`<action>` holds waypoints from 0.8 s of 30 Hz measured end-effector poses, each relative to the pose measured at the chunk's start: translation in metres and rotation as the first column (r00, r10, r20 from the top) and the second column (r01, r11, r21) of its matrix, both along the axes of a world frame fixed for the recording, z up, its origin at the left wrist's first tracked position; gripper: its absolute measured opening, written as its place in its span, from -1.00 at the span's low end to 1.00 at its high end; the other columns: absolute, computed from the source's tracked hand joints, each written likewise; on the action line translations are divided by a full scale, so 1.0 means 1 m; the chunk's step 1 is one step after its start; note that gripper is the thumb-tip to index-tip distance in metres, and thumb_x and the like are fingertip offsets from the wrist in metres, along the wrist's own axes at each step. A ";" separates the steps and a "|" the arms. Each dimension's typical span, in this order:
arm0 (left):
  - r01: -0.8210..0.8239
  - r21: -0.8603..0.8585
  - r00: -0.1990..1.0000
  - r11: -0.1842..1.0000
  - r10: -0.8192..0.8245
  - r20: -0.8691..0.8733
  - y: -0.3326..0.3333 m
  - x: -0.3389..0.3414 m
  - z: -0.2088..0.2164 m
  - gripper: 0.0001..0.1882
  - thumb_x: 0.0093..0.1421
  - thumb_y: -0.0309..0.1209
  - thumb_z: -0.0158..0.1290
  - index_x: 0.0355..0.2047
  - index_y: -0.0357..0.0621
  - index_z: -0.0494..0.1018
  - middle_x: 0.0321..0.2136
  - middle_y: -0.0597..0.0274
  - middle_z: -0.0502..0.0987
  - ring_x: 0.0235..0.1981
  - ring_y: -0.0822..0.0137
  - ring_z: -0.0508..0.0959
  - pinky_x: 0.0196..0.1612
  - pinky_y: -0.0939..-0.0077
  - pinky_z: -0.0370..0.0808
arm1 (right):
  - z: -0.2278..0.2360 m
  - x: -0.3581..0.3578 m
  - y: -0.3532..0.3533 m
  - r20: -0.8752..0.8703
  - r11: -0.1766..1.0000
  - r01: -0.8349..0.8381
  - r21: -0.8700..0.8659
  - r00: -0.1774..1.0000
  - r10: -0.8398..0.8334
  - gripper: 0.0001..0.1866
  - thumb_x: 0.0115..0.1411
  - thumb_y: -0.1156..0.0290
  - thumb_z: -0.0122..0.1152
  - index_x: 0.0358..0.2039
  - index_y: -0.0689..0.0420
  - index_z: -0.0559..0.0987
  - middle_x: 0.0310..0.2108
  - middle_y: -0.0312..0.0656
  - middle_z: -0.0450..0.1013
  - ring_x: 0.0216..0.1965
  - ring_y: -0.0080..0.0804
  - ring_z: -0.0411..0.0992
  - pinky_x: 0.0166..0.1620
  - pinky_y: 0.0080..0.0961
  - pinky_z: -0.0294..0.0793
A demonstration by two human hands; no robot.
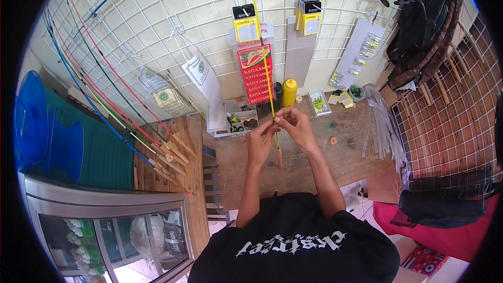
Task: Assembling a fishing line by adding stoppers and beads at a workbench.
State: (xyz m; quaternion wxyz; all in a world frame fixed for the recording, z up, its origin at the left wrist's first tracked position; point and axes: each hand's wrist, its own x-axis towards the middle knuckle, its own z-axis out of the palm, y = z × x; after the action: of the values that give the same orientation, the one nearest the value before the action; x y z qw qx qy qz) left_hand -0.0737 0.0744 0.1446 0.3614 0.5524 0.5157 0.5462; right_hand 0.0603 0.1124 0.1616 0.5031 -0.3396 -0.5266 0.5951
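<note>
A thin yellow fishing rod (268,76) runs from the top of the view down between my hands. Its wooden handle (280,159) points toward me over the table. My left hand (260,139) pinches the rod's lower part from the left side. Close beside it, my right hand (295,127) has thumb and fingertips together at the same spot on the rod. Whatever small piece may lie between the fingertips is too small to make out. Just beyond my hands stand a yellow squeeze bottle (290,92) and a dark bottle (278,94).
On the wooden table (241,170) lie a small cork ring (333,140), a tray of yellow-green bits (319,103), a white parts box (236,120) and clear plastic tubes (382,126). Several coloured rods (120,84) lean at left. Packets (255,73) hang on the wall grid.
</note>
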 end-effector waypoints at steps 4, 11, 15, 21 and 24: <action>-0.004 0.020 0.998 1.000 0.003 0.056 -0.004 0.000 0.000 -0.81 0.20 -0.58 0.03 -0.18 -0.39 0.51 -0.44 0.14 0.61 -0.34 0.41 0.62 -0.30 0.55 0.52 | -0.003 0.001 -0.005 0.084 0.998 0.056 0.033 0.995 -0.058 -0.81 0.16 0.55 0.22 -0.19 0.25 0.54 -0.48 -0.34 0.49 -0.42 -0.66 0.44 -0.33 -0.69 0.43; 0.023 -0.004 0.999 1.000 -0.023 0.037 -0.007 -0.006 0.002 -0.80 0.21 -0.55 0.04 -0.18 -0.36 0.52 -0.44 0.15 0.62 -0.35 0.43 0.62 -0.31 0.57 0.51 | 0.006 -0.005 -0.018 0.275 0.957 0.197 0.213 0.928 -0.253 -0.89 0.07 0.53 0.29 -0.34 0.21 0.63 -0.52 -0.28 0.56 -0.53 -0.69 0.41 -0.42 -0.66 0.37; 0.006 -0.010 1.000 1.000 -0.006 0.008 -0.010 -0.006 0.005 -0.80 0.19 -0.55 0.06 -0.18 -0.37 0.52 -0.44 0.13 0.62 -0.35 0.43 0.62 -0.30 0.56 0.51 | 0.015 -0.006 -0.024 0.377 0.877 0.229 0.423 0.835 -0.401 -0.82 -0.01 0.51 0.34 -0.33 0.19 0.64 -0.45 -0.19 0.55 -0.52 -0.49 0.42 -0.44 -0.54 0.35; -0.025 0.037 0.999 0.999 0.027 -0.031 -0.010 -0.001 0.006 -0.81 0.17 -0.58 0.07 -0.19 -0.38 0.51 -0.44 0.12 0.62 -0.33 0.42 0.62 -0.27 0.56 0.50 | 0.018 -0.009 -0.028 0.400 0.731 0.217 0.647 0.720 -0.568 -0.83 -0.04 0.53 0.33 -0.36 0.20 0.62 -0.45 -0.14 0.53 -0.47 -0.28 0.42 -0.37 -0.38 0.38; -0.032 0.046 0.999 0.998 0.033 -0.039 -0.012 0.000 0.007 -0.81 0.17 -0.59 0.07 -0.20 -0.38 0.52 -0.43 0.12 0.62 -0.32 0.43 0.62 -0.27 0.56 0.50 | 0.019 -0.009 -0.029 0.409 0.756 0.242 0.608 0.721 -0.559 -0.82 -0.04 0.53 0.34 -0.35 0.21 0.62 -0.44 -0.14 0.54 -0.47 -0.31 0.42 -0.40 -0.41 0.38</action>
State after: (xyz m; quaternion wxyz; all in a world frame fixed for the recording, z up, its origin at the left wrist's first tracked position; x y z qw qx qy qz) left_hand -0.0734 0.0629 0.1521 0.3296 0.5626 0.5191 0.5526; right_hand 0.0509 0.0830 0.1805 0.5151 -0.4636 -0.6996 0.1739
